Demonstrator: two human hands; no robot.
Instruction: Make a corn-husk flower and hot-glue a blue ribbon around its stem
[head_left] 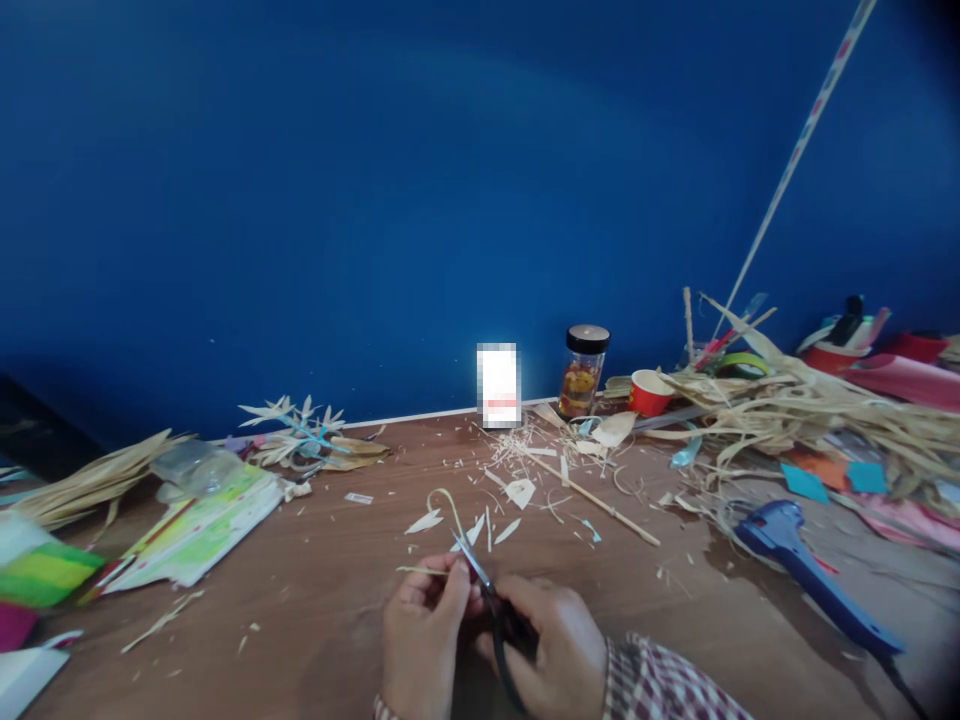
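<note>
We face a wide blue wall [450, 200], and along its foot runs a brown wooden counter [300, 620] scattered with pale trimmings. At the right, a large heap of dried, straw-coloured strips [840, 400] spreads over other odds and ends. In front of it lies a blue glue gun [806, 570], nozzle toward the middle of the counter. At the left we find a green-and-white sheet [217, 525], a clear plastic piece [196, 468] on its far end.

At the near edge, our right hand [551, 635], its wrist in a checked sleeve [667, 680], is closed around the dark handles of a pair of scissors [487, 585]. Just beside it, our left hand [426, 620] has thumb and fingers pinched together on a thin pale strip [453, 507].

Toward the wall lie a slender stick [596, 494], a dark-lidded jar [581, 385] standing upright, and a small red cup [649, 393] to its right. Petal-shaped pieces [508, 531] lie just beyond our hands. Smallest of all is the strip, curling up into a hook above the left fingers, close to the blades; whether the blades touch it, we cannot tell.
</note>
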